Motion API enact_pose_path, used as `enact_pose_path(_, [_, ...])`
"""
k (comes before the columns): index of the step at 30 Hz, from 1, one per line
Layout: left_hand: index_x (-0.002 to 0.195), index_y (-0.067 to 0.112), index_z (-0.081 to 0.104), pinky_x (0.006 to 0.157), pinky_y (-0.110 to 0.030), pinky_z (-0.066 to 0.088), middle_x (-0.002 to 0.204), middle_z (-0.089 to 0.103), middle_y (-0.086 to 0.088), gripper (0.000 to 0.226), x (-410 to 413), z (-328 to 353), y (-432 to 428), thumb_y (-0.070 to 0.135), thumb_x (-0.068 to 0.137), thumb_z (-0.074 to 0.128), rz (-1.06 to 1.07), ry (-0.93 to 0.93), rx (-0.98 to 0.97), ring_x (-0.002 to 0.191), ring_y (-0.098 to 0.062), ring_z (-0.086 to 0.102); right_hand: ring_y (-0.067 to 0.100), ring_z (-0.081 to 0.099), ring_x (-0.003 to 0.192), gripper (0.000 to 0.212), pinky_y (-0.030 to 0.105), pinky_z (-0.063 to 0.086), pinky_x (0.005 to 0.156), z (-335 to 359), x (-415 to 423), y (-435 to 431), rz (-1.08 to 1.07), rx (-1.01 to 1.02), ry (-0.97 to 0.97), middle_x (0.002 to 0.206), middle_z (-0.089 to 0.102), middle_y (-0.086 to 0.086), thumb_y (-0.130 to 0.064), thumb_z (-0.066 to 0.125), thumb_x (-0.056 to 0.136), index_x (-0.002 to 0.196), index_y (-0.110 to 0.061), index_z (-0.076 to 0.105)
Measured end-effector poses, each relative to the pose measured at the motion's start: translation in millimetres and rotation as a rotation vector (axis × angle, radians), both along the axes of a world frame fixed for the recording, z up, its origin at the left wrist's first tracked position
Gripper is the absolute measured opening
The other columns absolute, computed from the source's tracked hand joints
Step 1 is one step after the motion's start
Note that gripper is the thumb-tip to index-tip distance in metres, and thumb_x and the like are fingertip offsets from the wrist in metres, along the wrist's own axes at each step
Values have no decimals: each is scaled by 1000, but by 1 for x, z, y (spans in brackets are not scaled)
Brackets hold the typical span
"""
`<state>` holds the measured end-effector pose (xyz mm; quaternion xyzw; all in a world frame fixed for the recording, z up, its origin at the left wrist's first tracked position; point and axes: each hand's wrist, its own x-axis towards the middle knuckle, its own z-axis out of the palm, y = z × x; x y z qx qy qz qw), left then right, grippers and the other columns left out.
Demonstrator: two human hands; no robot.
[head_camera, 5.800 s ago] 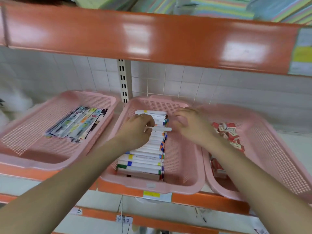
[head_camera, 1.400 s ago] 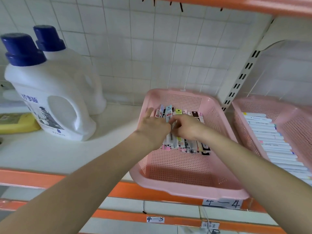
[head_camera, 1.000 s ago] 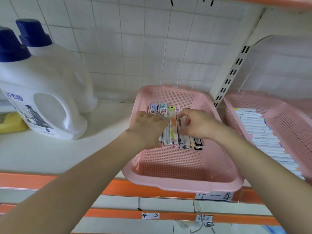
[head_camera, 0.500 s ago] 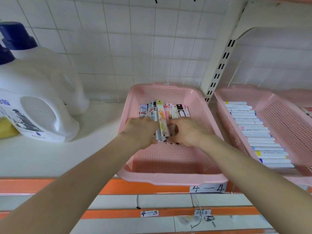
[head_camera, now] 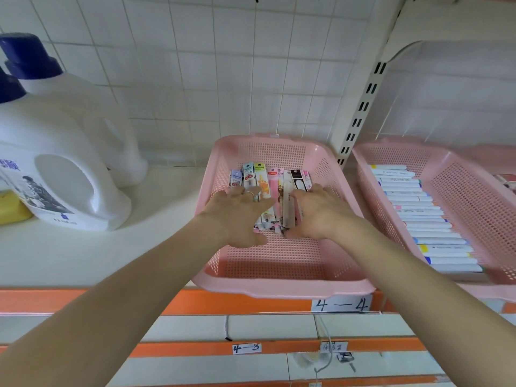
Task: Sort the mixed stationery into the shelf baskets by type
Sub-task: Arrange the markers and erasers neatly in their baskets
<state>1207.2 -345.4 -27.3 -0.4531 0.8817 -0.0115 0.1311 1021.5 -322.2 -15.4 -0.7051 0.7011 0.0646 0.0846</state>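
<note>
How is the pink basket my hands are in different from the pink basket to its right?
The middle basket holds short colourful packets bunched near its back, its front bare; the right basket holds long white markers stacked crosswise along its length. Both hands, left hand and right hand, rest in the middle basket, none in the right. Both are pink perforated plastic.

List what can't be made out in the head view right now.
- Lower ends of the packets: covered by the left hand and right hand.
- Print on the packets: too small.
- Third basket: cut off by the right edge, contents unclear.
- Detergent jug: label cut off by the left edge.
- Whether either hand grips a packet: fingertips hidden.
</note>
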Motion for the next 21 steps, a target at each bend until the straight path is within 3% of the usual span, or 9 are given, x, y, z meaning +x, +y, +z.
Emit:
enact_pose_path(4, [151,35,29,96,-45,45,158,34,-2,62,-2,-1,-1,53,96,51,-12,-3,-49,132,-30,47,27,50,104,59,31,42,84,-1,5,3,-9,21,-72,110,44,5,-39,80,75,127,-25,56])
enact_pose_path(6, [148,33,32,91,-43,47,153,39,3,57,-1,-1,-1,46,98,54,-7,18,-50,127,-28,51,26,50,98,53,28,41,82,0,3,3,-13,22,-119,105,40,3,-30,78,77,126,-25,58])
enact_pose_path(10, [149,35,29,92,-47,49,156,33,9,57,0,-3,-2,37,99,56,24,75,41,131,-27,48,28,54,109,55,27,41,87,-2,0,2,-10,19,-192,116,43,5,-29,77,82,133,-25,58])
enact_pose_path(13, [147,39,30,90,-48,50,153,37,14,56,1,-1,-2,36,99,57,25,108,67,128,-27,51,28,47,126,61,29,37,102,-5,-2,0,-31,9,-264,136,39,7,-21,74,86,142,-30,50])
enact_pose_path(15, [149,40,29,92,-48,49,154,36,15,57,0,-2,-2,39,99,56,20,116,76,130,-27,49,27,43,129,65,29,34,107,-7,-3,-1,-33,1,-285,136,37,6,-20,75,86,144,-32,48])
enact_pose_path(18, [150,38,28,95,-48,47,155,36,13,59,-1,-2,-3,45,98,54,20,136,77,133,-25,45,25,48,123,61,28,36,105,-8,-1,-1,-22,-43,-317,132,45,6,-23,77,83,139,-29,55])
enact_pose_path(21, [151,36,29,100,-47,43,156,36,10,61,-1,-2,-4,48,97,55,27,157,71,136,-25,42,19,58,106,57,22,43,97,-8,-1,-1,-26,-74,-391,123,62,4,-27,79,80,135,-25,60])
